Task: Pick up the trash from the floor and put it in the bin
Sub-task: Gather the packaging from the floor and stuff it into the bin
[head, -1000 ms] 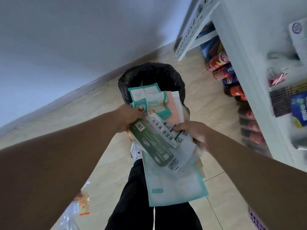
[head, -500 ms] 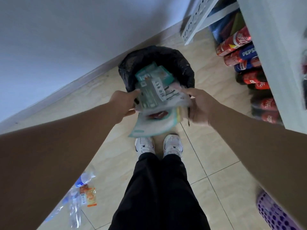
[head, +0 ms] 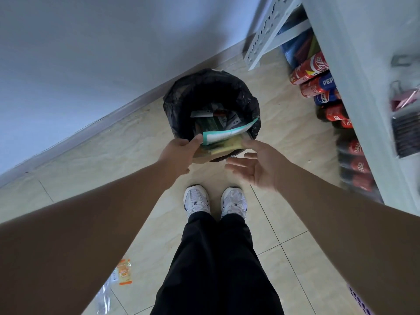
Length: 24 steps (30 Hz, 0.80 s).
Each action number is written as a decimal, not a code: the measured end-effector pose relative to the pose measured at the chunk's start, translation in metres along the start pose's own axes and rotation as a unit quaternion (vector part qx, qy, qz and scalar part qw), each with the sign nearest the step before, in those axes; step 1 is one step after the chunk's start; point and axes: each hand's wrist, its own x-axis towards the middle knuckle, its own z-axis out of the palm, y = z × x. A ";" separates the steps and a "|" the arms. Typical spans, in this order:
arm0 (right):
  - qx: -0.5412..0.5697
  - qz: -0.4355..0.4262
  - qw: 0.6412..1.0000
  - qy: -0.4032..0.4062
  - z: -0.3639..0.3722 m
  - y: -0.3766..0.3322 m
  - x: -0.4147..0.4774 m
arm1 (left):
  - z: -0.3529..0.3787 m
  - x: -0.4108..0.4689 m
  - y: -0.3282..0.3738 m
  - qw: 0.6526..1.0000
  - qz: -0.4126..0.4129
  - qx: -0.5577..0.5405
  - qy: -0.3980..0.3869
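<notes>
The bin [head: 211, 103] is round, with a shiny, crinkly black bag over its rim. It stands on the tile floor [head: 113, 155] close to the wall [head: 91, 53], with bare floor on both sides of it. The trash [head: 223, 133] is inside the bin: flat packets, one white with a teal edge, one yellow, some green. The teal-edged packet leans up to the rim on the near side.

The left hand [head: 179, 153] is at the near rim, its thumb touching the corner of the teal-edged packet. I cannot tell if its fingers are closed. The right hand [head: 256, 164] is just in front of the bin, palm up, fingers spread apart, holding nothing.

Two white shoes [head: 214, 201] stand near the bin. A shelf [head: 354, 98] on the right has smooth red and blue cans [head: 316, 76] under it. An orange wrapper [head: 123, 272] and clear plastic [head: 103, 298] lie on the floor, well apart from the bin.
</notes>
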 end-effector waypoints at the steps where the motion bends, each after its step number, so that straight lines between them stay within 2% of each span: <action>1: -0.006 -0.003 1.000 0.002 0.000 -0.001 0.000 | 0.002 -0.002 0.000 1.000 -0.013 0.002 -0.008; 6: -0.037 -0.043 0.998 0.038 0.002 -0.009 0.006 | 0.007 -0.012 0.003 0.990 -0.114 -0.071 -0.053; 12: -0.075 -0.054 0.990 0.103 0.001 -0.015 0.008 | 0.015 -0.014 0.010 0.998 -0.014 -0.053 0.010; 16: -0.099 -0.052 0.975 0.191 -0.004 -0.028 0.003 | 0.015 -0.020 0.023 0.995 -0.074 -0.070 0.002; 20: -0.127 -0.029 0.977 0.166 -0.004 -0.051 -0.001 | 0.014 -0.021 0.034 0.989 -0.133 -0.068 -0.012; 24: -0.193 -0.003 0.976 0.106 0.003 -0.065 -0.001 | 0.017 -0.018 0.045 0.988 -0.137 -0.058 -0.042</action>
